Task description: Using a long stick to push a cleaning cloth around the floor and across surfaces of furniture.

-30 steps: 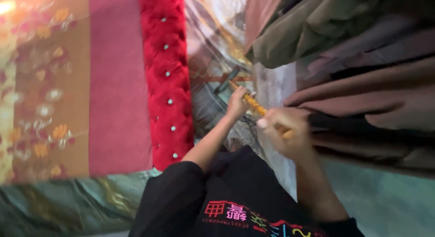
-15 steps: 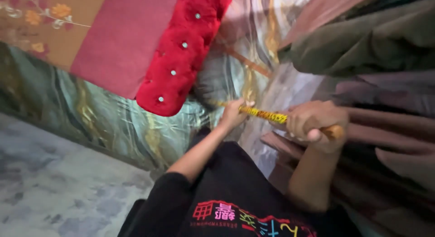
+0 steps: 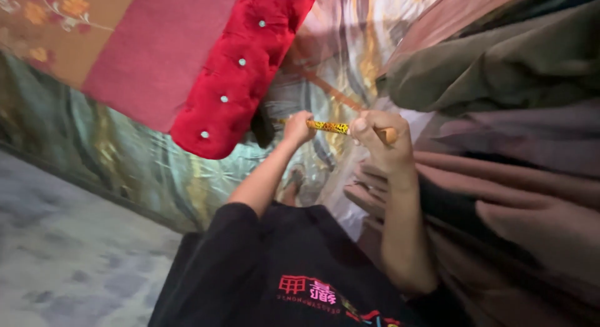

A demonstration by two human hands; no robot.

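Fingers (image 3: 369,124) of the right hand (image 3: 378,139) are clenched around a thin yellow stick with dark speckles (image 3: 328,127), gripping it close to its plain wooden end, which pokes out just past the knuckles. The left hand (image 3: 299,128) is closed on the same stick further along, so the rod spans the short gap between the two fists and lies nearly level. Holding it at two points like this keeps it steady and stops it from twisting, and both forearms rise from the black shirt (image 3: 281,277) to meet at it.

Beyond the left fingers, a dark tuft (image 3: 262,128) sits at the stick's far tip; it may be a brush head, though the blur makes that hard to settle. It lies right against the edge of a red tufted cushion (image 3: 240,70) studded with small pale buttons, which hangs over a shiny patterned fabric (image 3: 150,171) in green, gold and silver tones. Further out on that side a pink and orange flowered cloth (image 3: 94,33) joins the cushion.

On the other side of the right fingers, stacked folds of brown and olive cloth (image 3: 500,152) crowd in close, their edges layered one over another as if piled or hung together. Below the left forearm, well apart from the stick, a grey mottled floor (image 3: 62,264) shows.
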